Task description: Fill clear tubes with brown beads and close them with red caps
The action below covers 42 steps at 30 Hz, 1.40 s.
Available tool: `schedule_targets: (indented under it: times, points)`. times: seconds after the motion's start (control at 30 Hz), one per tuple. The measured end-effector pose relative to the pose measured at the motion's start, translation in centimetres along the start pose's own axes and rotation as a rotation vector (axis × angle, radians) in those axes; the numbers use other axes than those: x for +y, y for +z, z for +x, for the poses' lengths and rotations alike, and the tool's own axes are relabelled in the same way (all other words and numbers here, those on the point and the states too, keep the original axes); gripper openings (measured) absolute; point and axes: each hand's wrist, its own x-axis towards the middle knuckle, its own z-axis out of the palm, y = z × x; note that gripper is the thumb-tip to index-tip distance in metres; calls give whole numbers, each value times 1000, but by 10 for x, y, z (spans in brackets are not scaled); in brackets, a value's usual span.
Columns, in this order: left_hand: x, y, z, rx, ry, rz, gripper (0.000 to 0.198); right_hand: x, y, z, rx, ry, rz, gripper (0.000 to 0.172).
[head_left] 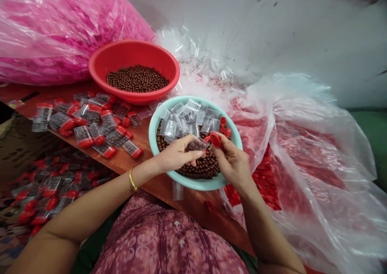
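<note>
My left hand [178, 154] is closed around a clear plastic container [197, 144] with dark balls inside. Close to its open end, my right hand [233, 161] pinches a red cap [215, 140]. Both hands are over a pale blue basin [153, 145]. Brown balls [201, 170] cover the bottom of this basin, and several clear containers without caps [184, 118] lie on top of them. More red caps [223, 121] rest at the basin's right side.
Left of the basin, filled red-capped containers [104, 124] are heaped on the red table [148, 173]; more lie below [51, 193]. A red basin [96, 70] holds brown balls. Bags hold pink pieces [69, 28] and red caps [266, 181]. Clear containers pile up [205, 64] by the wall.
</note>
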Motion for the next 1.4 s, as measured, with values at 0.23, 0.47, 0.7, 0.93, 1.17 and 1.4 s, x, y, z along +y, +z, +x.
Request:
schedule_targets:
  times: [0.23,0.47,0.7,0.93,1.17,1.4]
  points:
    - [0,2,-2,36,24,201,15,-3,4,3,27,-222,-312,42]
    - [-5,0,-1,111,104,373,18,0,12,-5,-10,-298,-328,47]
    - [-3,0,-1,124,59,435,22,-5,1,-4,-152,-268,-68,44]
    - [8,6,-2,24,7,737,15,-3,7,15,84,-117,189,38]
    - [10,13,-8,19,-85,1097,25,-18,36,38,-394,177,483,77]
    - [7,14,-9,11,-88,1232,30,-20,31,37,-544,43,269,75]
